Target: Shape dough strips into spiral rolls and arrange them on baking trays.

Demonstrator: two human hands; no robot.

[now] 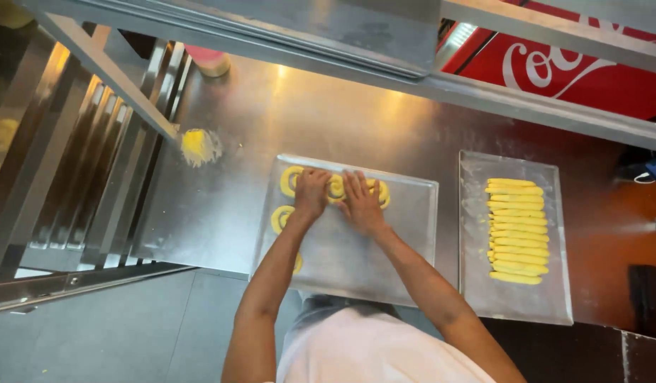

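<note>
A metal baking tray (399, 241) lies on the steel table in front of me. Yellow dough spirals sit along its far edge and left side, one of them at the far left corner (291, 180) and one below it (279, 218). My left hand (311, 193) and my right hand (361, 202) rest side by side on a dough spiral (336, 187) at the far edge, fingers pressed on the dough. Another spiral (382, 191) lies just right of my right hand.
A second tray (477, 284) to the right holds a stack of several yellow dough strips (516, 230). A smear of yellow dough (197, 145) sits on the steel table (221, 213). A metal rack (86, 163) stands at left, a red cooler (555, 67) at back right.
</note>
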